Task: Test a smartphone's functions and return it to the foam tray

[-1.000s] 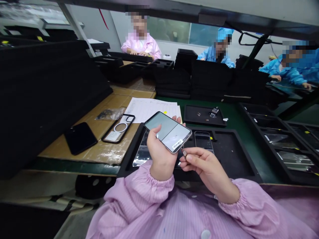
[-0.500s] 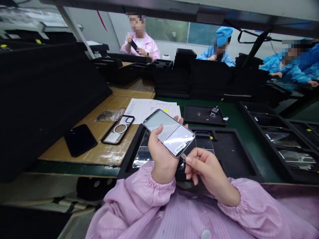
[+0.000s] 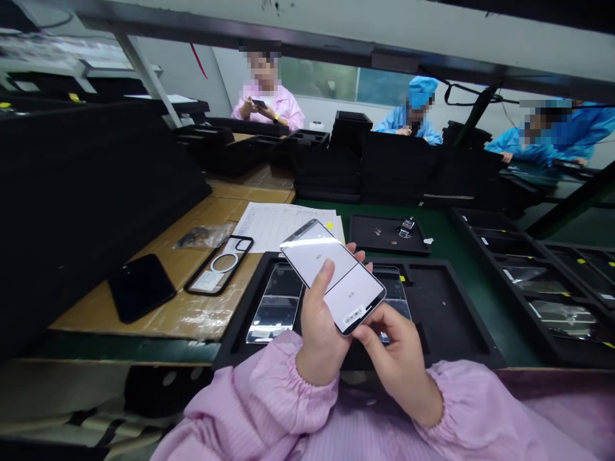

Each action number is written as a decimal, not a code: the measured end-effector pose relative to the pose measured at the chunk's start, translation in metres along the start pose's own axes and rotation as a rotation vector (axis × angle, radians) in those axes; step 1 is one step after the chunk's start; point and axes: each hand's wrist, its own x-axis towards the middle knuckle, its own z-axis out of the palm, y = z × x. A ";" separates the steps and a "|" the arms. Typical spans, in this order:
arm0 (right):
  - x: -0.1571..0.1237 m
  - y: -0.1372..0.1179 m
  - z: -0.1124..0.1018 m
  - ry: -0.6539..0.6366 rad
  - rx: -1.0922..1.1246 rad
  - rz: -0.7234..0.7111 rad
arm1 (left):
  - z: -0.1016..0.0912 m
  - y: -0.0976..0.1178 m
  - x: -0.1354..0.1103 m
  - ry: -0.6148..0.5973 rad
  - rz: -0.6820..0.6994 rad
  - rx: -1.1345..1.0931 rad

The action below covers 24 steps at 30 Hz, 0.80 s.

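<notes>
Phone (image 3: 346, 272) tilted at mid-frame, grasped by the left hand (image 3: 323, 336), thumb over the screen. The right hand (image 3: 396, 355) touches its lower end with fingertips; whether they pinch anything, I cannot tell. Beneath, a tray (image 3: 444, 304) lies on the bench (image 3: 444, 240).

Phone scrn (image 3: 342, 272) smooth, v. glossy; tray (image 3: 444, 304) matt, foam-like; cardbd (image 3: 202, 317) shiny in pts

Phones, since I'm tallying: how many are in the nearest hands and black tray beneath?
3 visible: one phone in the left hand, second phone at left in the tray, third phone beyond the right hand, partly hidden. More may be covered.
</notes>
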 end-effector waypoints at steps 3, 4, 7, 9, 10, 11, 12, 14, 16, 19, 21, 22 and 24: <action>0.009 -0.003 -0.018 -0.125 -0.108 -0.021 | 0.006 0.013 0.001 0.000 -0.059 0.030; 0.017 -0.004 -0.027 -0.196 -0.110 0.022 | 0.009 0.019 0.002 0.006 -0.096 0.050; 0.050 -0.004 -0.053 -0.402 0.133 0.278 | 0.014 0.037 0.012 0.019 -0.245 0.147; 0.073 -0.001 -0.059 -0.524 0.413 0.460 | 0.013 0.040 0.027 0.013 -0.297 0.219; 0.083 0.002 -0.058 -0.581 0.531 0.522 | 0.010 0.037 0.037 0.013 -0.292 0.257; 0.090 0.007 -0.055 -0.626 0.616 0.564 | 0.007 0.033 0.047 0.030 -0.272 0.304; 0.095 0.012 -0.051 -0.643 0.672 0.589 | 0.003 0.029 0.057 0.060 -0.246 0.364; 0.099 0.023 -0.040 -0.604 0.739 0.593 | -0.005 0.019 0.075 0.125 -0.191 0.473; 0.097 0.035 -0.032 -0.547 0.797 0.572 | -0.013 0.012 0.087 0.097 -0.167 0.506; 0.092 0.047 -0.029 -0.510 0.851 0.536 | -0.021 0.011 0.091 -0.129 -0.155 0.461; 0.089 0.049 -0.031 -0.490 0.844 0.514 | -0.023 0.014 0.089 -0.230 -0.147 0.465; 0.088 0.049 -0.033 -0.480 0.835 0.507 | -0.024 0.015 0.088 -0.254 -0.149 0.470; 0.086 0.049 -0.034 -0.470 0.825 0.505 | -0.023 0.019 0.087 -0.290 -0.177 0.474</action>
